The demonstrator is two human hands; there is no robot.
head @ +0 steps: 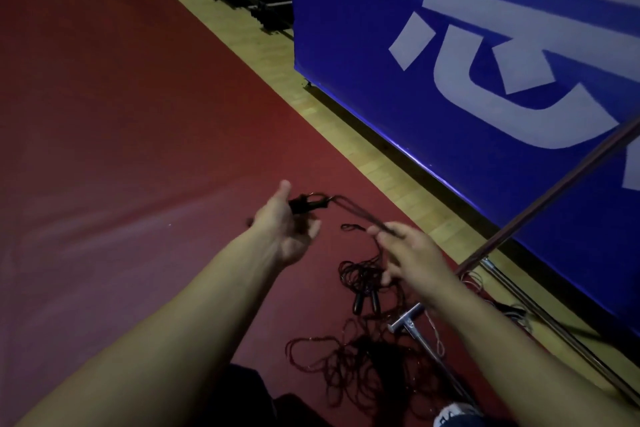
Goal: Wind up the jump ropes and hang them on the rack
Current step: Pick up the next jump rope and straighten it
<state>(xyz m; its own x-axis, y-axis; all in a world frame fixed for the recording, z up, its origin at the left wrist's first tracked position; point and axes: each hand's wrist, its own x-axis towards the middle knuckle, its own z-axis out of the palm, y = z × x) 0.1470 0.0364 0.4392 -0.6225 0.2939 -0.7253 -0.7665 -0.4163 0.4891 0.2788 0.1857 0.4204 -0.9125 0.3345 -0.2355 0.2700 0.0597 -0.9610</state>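
Rope (349,210) btwn both hands' fingers (375,230)

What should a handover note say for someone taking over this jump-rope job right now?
Left hand: holds the black rope handles.
Right hand: fingers pinch the doubled cord running from those handles.
Floor: tangled heap of ropes and a second pair of handles, beside a metal stand's foot.
Done: winding only just begun.
Left: wind this rope, hang it, then untangle the heap.

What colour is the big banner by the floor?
Blue with large white lettering: the banner, seen in the head view.
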